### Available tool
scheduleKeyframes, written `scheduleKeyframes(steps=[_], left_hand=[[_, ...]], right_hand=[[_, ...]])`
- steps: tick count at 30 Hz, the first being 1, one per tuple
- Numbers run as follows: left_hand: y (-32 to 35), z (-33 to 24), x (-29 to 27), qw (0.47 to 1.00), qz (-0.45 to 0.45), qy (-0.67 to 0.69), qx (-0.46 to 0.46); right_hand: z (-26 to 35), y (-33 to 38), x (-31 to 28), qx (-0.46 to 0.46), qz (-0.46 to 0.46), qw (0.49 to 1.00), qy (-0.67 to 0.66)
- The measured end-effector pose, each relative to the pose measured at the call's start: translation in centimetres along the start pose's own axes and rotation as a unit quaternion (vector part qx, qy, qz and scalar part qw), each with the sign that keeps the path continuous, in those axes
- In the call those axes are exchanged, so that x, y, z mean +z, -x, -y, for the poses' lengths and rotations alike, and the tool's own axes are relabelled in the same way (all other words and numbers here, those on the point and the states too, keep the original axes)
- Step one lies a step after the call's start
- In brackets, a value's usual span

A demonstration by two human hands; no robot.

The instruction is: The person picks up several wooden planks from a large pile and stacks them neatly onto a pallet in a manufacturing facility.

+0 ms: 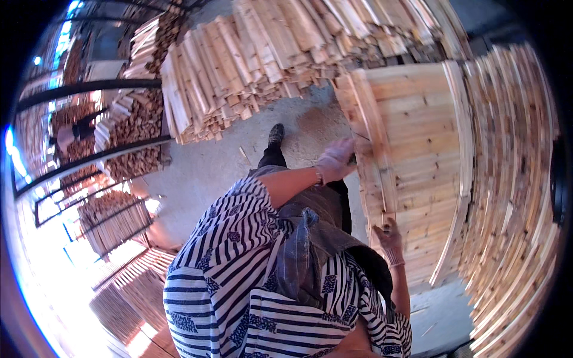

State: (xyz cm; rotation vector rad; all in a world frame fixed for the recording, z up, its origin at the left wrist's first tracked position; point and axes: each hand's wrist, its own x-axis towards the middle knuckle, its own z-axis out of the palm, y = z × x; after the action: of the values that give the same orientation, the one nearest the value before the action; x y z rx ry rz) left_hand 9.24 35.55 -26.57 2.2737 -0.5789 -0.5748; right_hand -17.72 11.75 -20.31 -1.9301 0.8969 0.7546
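A bundle of pale wood slats (373,149) is clamped against the stacked boards (430,167) by both gloved hands, left hand (336,160) gripping higher and right hand (389,238) gripping its lower end (probably so nothing slides loose).

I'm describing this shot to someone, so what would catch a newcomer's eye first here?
Both gloved hands grip a bundle of pale boards standing at centre right: the left hand high on it, the right hand at its lower end. Behind, a big pile of planks fans across the top, and more stacked wood walls the right edge.
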Motion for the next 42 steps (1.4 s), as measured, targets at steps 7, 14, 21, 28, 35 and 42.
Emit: scheduleKeyframes(steps=[7,14,21,28,35,42], left_hand=[[13.2,27.6,-13.3,0.932,-0.023,-0.116,-0.343],[18.9,44.0,-24.6,0.622,-0.448,0.367,-0.527],[22.0,59.8,-33.0,0.561,-0.542,0.382,-0.495],[16.9,60.0,-35.8,0.688,-0.352,0.156,-0.615],[14.5,55.3,-38.4,0.730,-0.236,0.219,-0.603],[13.7,58.2,-37.4,0.605,-0.374,0.290,-0.640]], right_hand=[[22.4,-8.8,16.5,-0.195,0.185,0.962,-0.054],[34.6,-16.6,35.2,-0.138,0.311,0.938,-0.066],[55.0,-19.9,51.1,0.228,0.284,0.865,-0.345],[58.0,-22.9,62.1,0.253,0.297,0.727,-0.565],[58.7,-19.6,63.6,0.265,0.200,0.812,-0.480],[60.3,-20.4,63.8,0.215,0.239,0.746,-0.583]])
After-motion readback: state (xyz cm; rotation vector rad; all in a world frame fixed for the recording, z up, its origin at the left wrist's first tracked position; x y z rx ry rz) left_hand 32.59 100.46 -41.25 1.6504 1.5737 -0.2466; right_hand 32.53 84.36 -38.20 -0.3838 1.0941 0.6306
